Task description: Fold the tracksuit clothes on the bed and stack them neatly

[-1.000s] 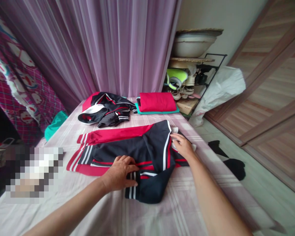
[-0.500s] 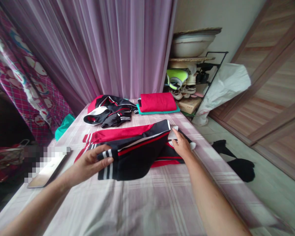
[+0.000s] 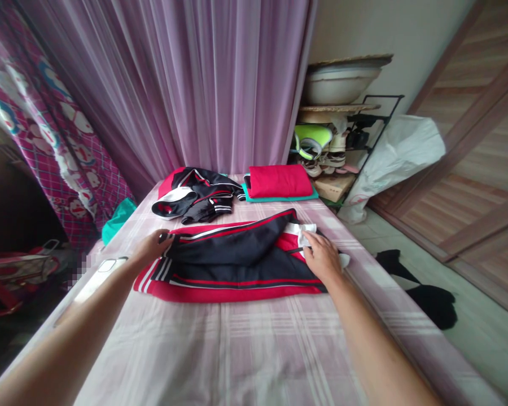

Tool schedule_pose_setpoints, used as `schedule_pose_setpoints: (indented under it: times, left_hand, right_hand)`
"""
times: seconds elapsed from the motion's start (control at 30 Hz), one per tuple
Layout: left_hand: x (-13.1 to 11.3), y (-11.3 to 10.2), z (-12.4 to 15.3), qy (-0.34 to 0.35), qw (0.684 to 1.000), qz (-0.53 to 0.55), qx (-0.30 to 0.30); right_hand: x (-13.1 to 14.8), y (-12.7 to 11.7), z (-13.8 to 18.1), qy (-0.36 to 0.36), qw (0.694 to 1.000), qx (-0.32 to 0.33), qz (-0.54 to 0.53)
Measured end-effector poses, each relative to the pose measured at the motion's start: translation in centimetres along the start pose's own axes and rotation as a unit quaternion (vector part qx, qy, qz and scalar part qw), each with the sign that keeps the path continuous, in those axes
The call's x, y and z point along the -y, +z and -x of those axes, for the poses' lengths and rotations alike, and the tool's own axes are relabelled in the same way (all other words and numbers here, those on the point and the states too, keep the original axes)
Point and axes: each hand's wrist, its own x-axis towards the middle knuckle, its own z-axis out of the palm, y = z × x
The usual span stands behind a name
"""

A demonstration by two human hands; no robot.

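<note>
A dark navy and red track jacket (image 3: pixel 237 259) with white-striped cuffs lies flat on the bed, its sleeves laid across the body and its collar end to the right. Over at the left end, my left hand (image 3: pixel 154 246) is closed on the cuff of the far sleeve; its fingertips are partly hidden. My right hand (image 3: pixel 324 256) rests on the jacket's collar end, fingers stretched over the white collar (image 3: pixel 307 230). The near sleeve runs along the middle of the jacket, with red showing below it.
Behind lie a crumpled dark jacket (image 3: pixel 195 194) and a folded red garment (image 3: pixel 281 180) on a teal one. A phone (image 3: pixel 93 282) lies near the bed's left edge. A shoe rack (image 3: pixel 366 149) and a white bag (image 3: pixel 400 158) stand beyond the right edge; black cloth (image 3: pixel 432 304) is on the floor.
The sleeve my left hand held up near me has gone down onto the jacket, farther back. My right hand stays by the collar. The view has shifted slightly.
</note>
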Motion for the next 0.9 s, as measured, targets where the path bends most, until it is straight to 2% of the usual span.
schedule_pose_setpoints:
  times: [0.13,0.23,0.3,0.37,0.43,0.57,0.67,0.8,0.83,0.9]
  left_hand:
    - [-0.4,0.5,0.5,0.042,0.996,0.048,-0.056]
    - [-0.7,0.4,0.5,0.048,0.993,0.064,-0.089]
    - [-0.7,0.4,0.4,0.026,0.996,0.041,-0.080]
    - [-0.5,0.7,0.4,0.005,0.998,0.010,-0.066]
    - [-0.4,1.2,0.5,0.025,0.997,-0.019,-0.074]
    - [-1.3,2.6,1.0,0.139,0.983,-0.087,-0.080]
    - [-2.6,4.2,1.3,0.154,0.978,-0.127,-0.057]
    - [-3.3,6.1,1.2,0.148,0.975,-0.163,0.002]
    - [-3.2,6.3,1.1,0.150,0.974,-0.168,0.009]
    - [-3.0,6.5,1.1,0.152,0.973,-0.173,0.011]
  right_hand:
    - [4.4,-1.2,-3.1,-0.058,0.997,0.043,-0.007]
    - [7.3,-0.5,-5.9,-0.100,0.990,0.098,-0.015]
    - [8.0,0.8,-7.0,-0.064,0.986,0.153,0.020]
    - [7.6,2.3,-7.1,0.014,0.974,0.212,0.074]
    - [6.5,3.7,-6.5,0.070,0.961,0.245,0.108]
    - [5.2,4.5,-5.8,0.084,0.957,0.251,0.117]
    - [7.1,3.7,-6.7,0.092,0.961,0.232,0.116]
    - [12.9,3.4,-8.0,0.007,0.984,0.172,0.054]
    - [14.3,3.7,-8.1,-0.026,0.981,0.187,0.035]
    - [16.1,4.7,-7.9,-0.082,0.962,0.260,0.009]
